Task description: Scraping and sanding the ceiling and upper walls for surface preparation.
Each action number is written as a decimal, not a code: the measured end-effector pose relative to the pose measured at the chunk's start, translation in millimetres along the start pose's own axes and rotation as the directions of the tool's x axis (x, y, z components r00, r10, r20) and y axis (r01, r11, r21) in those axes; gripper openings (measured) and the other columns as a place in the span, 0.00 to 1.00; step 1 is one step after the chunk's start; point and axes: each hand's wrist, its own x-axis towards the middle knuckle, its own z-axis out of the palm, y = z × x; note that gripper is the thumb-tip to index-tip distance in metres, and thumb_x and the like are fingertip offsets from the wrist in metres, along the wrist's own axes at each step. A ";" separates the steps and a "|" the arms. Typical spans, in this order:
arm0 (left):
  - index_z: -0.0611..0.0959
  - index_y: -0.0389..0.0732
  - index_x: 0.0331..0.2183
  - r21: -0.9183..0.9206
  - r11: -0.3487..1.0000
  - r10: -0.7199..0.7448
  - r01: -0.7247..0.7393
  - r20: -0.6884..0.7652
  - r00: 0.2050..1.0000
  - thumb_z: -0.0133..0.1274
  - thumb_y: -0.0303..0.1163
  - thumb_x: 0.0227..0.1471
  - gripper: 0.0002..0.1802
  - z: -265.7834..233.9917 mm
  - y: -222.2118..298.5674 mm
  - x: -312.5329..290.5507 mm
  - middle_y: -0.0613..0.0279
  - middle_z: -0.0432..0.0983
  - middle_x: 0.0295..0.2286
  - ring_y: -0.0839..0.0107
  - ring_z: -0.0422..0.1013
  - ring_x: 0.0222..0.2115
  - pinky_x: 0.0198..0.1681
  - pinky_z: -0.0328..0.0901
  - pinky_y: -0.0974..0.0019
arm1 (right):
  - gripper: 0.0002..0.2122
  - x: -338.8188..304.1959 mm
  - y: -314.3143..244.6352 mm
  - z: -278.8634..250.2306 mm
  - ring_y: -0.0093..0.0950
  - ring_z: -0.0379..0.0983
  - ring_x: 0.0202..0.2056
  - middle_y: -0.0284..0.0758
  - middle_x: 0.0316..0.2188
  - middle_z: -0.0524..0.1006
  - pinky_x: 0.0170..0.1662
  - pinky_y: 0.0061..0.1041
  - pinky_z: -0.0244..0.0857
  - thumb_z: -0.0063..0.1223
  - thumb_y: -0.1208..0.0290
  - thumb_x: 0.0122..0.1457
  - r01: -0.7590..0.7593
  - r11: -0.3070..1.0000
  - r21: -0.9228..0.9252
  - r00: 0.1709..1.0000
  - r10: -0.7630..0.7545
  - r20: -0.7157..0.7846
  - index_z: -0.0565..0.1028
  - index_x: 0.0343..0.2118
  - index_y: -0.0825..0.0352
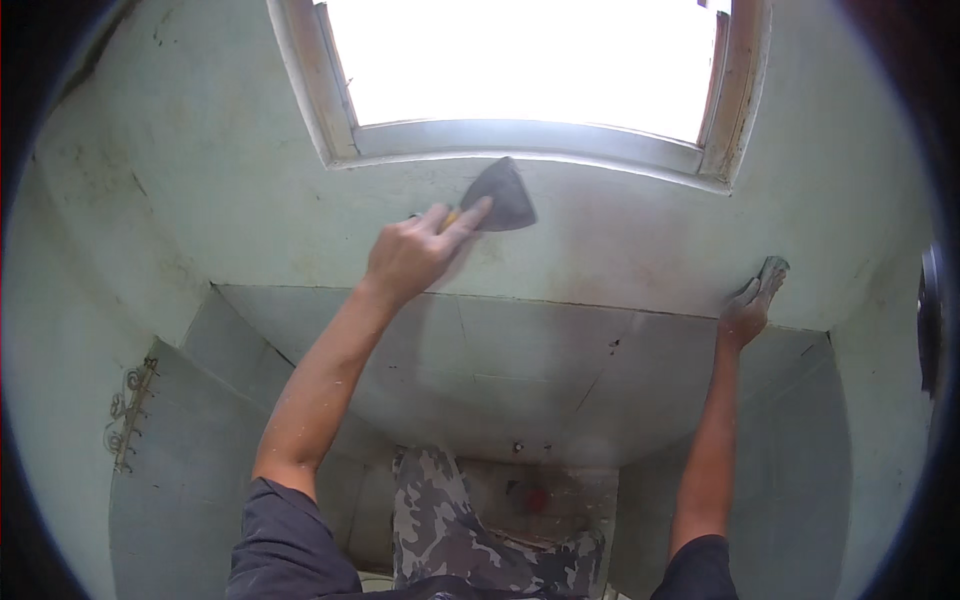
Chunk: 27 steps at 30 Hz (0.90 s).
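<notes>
My left hand [412,252] is closed round the yellow handle of a wide-bladed scraper [505,200], with a finger stretched along toward the blade. The grey blade lies at the pale green wall [590,235], just below the window's lower edge; whether it touches cannot be told. Farther right, my right hand [743,316] is up at the wall above the tile edge. It holds a flat greenish-grey piece [774,272] whose kind I cannot make out. Part of that piece is hidden by the fingers.
A bright window with a worn frame [530,136] sits above both hands. Grey tiles [520,345] cover the lower wall. On the left wall hangs a metal hook rack [130,415]. A dark object [930,320] stands out at the right. My camouflage-clad legs [440,520] are below.
</notes>
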 end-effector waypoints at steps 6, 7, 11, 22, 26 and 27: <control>0.73 0.56 0.55 0.048 0.999 -0.018 0.016 0.049 0.999 0.52 0.31 0.52 0.27 -9.0 -6.1 -13.2 0.63 0.70 0.20 0.71 0.71 0.15 0.18 0.68 0.66 | 0.23 -2.9 -3.6 -15.8 0.46 0.51 0.63 0.52 0.62 0.55 0.63 0.35 0.48 0.34 0.66 0.66 -0.100 0.991 0.090 0.992 0.092 0.083 0.59 0.59 0.75; 0.73 0.56 0.55 0.045 0.999 -0.011 0.009 0.040 0.999 0.52 0.31 0.52 0.27 -10.9 -11.3 -15.4 0.63 0.70 0.20 0.71 0.71 0.15 0.18 0.68 0.66 | 0.22 -2.2 -7.6 -17.7 0.46 0.50 0.63 0.52 0.62 0.55 0.64 0.36 0.48 0.34 0.66 0.66 -0.100 0.993 0.064 0.988 0.092 0.126 0.59 0.59 0.75; 0.73 0.54 0.54 -0.019 1.000 0.019 -0.018 0.033 0.999 0.51 0.30 0.53 0.26 -13.2 -15.1 -12.7 0.61 0.72 0.21 0.70 0.71 0.15 0.18 0.69 0.66 | 0.22 0.5 -5.0 -13.1 0.46 0.50 0.63 0.51 0.62 0.55 0.63 0.36 0.48 0.35 0.68 0.65 -0.025 0.999 0.026 0.989 0.021 0.144 0.59 0.59 0.75; 0.73 0.55 0.55 -0.018 0.993 0.121 -0.120 0.078 0.990 0.49 0.30 0.55 0.24 -5.8 39.6 49.2 0.60 0.76 0.25 0.71 0.76 0.20 0.20 0.72 0.68 | 0.22 2.8 -2.8 -21.5 0.45 0.51 0.63 0.50 0.62 0.56 0.64 0.36 0.49 0.36 0.69 0.65 -0.098 0.994 0.040 0.984 0.091 0.151 0.58 0.59 0.75; 0.73 0.54 0.54 -0.020 0.992 0.122 -0.121 0.121 0.985 0.48 0.29 0.56 0.24 -13.5 33.6 47.3 0.58 0.76 0.26 0.70 0.76 0.19 0.21 0.73 0.68 | 0.22 0.8 -7.2 -17.5 0.46 0.49 0.63 0.52 0.62 0.54 0.64 0.37 0.47 0.35 0.70 0.66 0.006 1.000 0.023 0.989 -0.009 0.145 0.57 0.60 0.75; 0.73 0.53 0.54 -0.021 0.994 0.112 -0.110 0.124 0.986 0.47 0.29 0.56 0.23 -14.4 38.5 51.9 0.57 0.76 0.27 0.70 0.76 0.19 0.21 0.73 0.68 | 0.22 1.4 -7.1 -18.3 0.46 0.49 0.63 0.52 0.62 0.54 0.64 0.37 0.47 0.35 0.70 0.66 0.002 1.000 0.014 0.989 -0.003 0.145 0.57 0.60 0.75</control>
